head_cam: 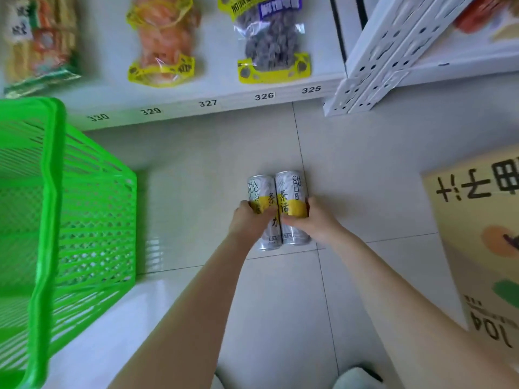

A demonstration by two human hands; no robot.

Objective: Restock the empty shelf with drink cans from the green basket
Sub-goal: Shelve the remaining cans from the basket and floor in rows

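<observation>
Two tall silver-and-yellow drink cans are pressed side by side above the tiled floor. My left hand (248,220) grips the left can (259,189). My right hand (311,220) grips the right can (289,189). The green basket (84,220) stands to the left, its slatted wall facing me; what lies inside is hidden. The white shelf (224,99) runs across the top, with number labels 325 to 330 along its front edge.
Three snack bags lie on the shelf: a striped one (36,43), an orange one (163,40) and a dark one (269,37). A perforated white shelf post (379,66) slants at the upper right. A printed cardboard box (483,234) sits at the right.
</observation>
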